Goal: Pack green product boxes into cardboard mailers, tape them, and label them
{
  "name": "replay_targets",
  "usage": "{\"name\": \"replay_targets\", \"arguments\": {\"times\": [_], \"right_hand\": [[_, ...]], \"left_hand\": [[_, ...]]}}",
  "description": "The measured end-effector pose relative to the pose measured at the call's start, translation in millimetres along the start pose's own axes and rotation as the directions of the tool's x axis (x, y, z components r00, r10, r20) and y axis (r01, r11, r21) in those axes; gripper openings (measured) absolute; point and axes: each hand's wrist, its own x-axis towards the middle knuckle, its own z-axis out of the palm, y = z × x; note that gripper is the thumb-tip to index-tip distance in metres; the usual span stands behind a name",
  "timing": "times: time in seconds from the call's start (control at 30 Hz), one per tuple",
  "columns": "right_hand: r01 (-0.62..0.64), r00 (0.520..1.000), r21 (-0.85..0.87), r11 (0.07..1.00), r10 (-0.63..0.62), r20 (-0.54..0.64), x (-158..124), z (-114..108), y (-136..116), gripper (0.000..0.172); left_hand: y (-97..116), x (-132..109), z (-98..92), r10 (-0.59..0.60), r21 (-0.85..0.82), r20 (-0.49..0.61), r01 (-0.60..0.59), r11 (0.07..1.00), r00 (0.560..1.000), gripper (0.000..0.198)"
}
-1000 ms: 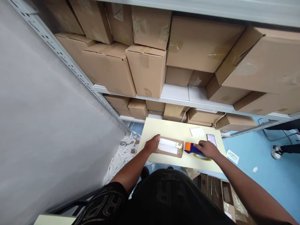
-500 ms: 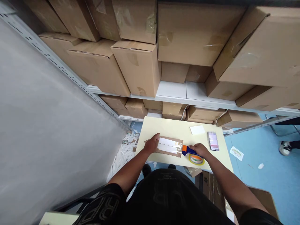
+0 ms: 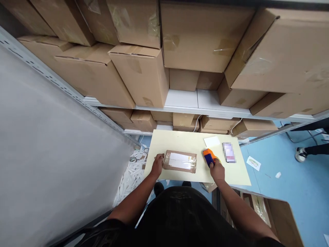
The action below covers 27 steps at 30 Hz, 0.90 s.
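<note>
A small flat cardboard box (image 3: 180, 168) lies on the pale yellow table (image 3: 169, 139), a white label on its upper face and shiny clear tape across both ends. My left hand (image 3: 157, 165) is at the box's left end, its fingers curled against the edge. In my right hand (image 3: 217, 170) is an orange and blue tape dispenser (image 3: 208, 157), held a short way right of the box and apart from it. The tape roll is mostly hidden behind the dispenser and hand.
A phone (image 3: 228, 152) and a white card (image 3: 212, 141) lie on the table's right side. Shelves of cardboard boxes (image 3: 140, 73) rise behind it. Paper scraps (image 3: 128, 181) cover the floor at left. An open carton (image 3: 281, 219) stands at lower right. Another person's shoe (image 3: 300, 154) shows at far right.
The tape dispenser has come away from the box's right end and turned, its orange top now facing up. My left hand has slid to the box's left edge, exposing tape there.
</note>
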Motion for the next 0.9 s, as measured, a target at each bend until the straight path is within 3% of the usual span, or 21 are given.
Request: {"name": "replay_targets", "arguments": {"times": [0.1,0.2,0.3,0.37,0.47,0.57,0.73,0.83,0.9], "right_hand": [[0.165,0.983,-0.159,0.973,-0.175,-0.053,-3.8,15.4,-11.5,0.044],[0.257,0.956,-0.180,0.949,-0.278,-0.098,-19.2,26.4,-15.0,0.055],[0.479,0.877,0.036,0.877,-0.479,0.020,-46.7,37.1,-20.1,0.076],[0.515,0.835,0.250,0.820,-0.546,0.069,-64.5,41.0,-29.7,0.075],[0.400,0.894,0.408,0.820,-0.447,0.022,-75.1,34.3,-54.7,0.057],[0.293,0.948,0.353,0.889,-0.317,0.011,-59.8,16.6,-85.5,0.056],[0.107,0.971,0.225,0.969,-0.151,0.186,-14.0,5.7,-125.5,0.063],[0.104,0.956,0.259,0.960,-0.168,0.239,-2.4,11.4,-126.5,0.057],[0.142,0.961,0.284,0.948,-0.201,0.192,-3.5,15.2,-111.1,0.052]], "left_hand": [[-21.4,-20.1,-11.9,0.008,0.005,0.214,-0.010,1.000,0.977,0.068],[-27.3,-35.3,-15.4,0.034,0.055,0.350,-0.057,0.997,0.936,0.094],[-14.2,-41.7,-10.3,0.042,0.078,0.365,-0.075,0.994,0.930,0.095],[1.0,-43.5,-7.9,0.040,0.101,0.359,-0.081,0.992,0.932,0.085],[25.1,-44.0,-10.5,0.060,0.174,0.308,-0.118,0.978,0.950,0.065],[44.5,-34.6,-13.7,0.045,0.305,0.209,-0.108,0.946,0.977,0.048],[59.9,8.9,-0.7,-0.096,0.613,0.134,-0.006,0.790,0.986,0.059],[59.4,31.4,9.0,-0.166,0.691,0.132,0.030,0.722,0.977,0.064],[57.4,37.8,10.8,-0.199,0.703,0.124,0.055,0.709,0.972,0.066]]}}
